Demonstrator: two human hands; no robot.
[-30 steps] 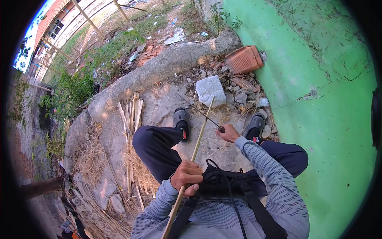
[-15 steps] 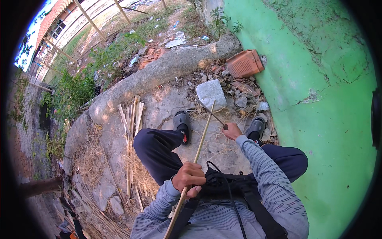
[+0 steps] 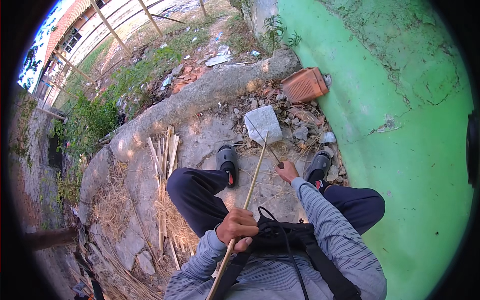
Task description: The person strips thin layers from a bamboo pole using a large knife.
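This is an outdoor yard, a rather worn one. A cracked green wall point(image 3: 400, 175) runs along the right, meeting bare concrete ground point(image 3: 275, 195) with broken stones point(image 3: 301, 133) at its foot. Past a low, rough kerb point(image 3: 200, 102) lie bushes point(image 3: 95, 120), grass point(image 3: 195, 40) and scattered litter point(image 3: 218, 60) (mostly pale scraps), then slanting poles point(image 3: 111, 28) and a tiled roof point(image 3: 65, 27).

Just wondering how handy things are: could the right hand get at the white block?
Probably yes: the white block lies ahead and left of the right hand, with no barrier between. But that hand holds a thin-bladed tool, and the pale strip overlaps the block in view.
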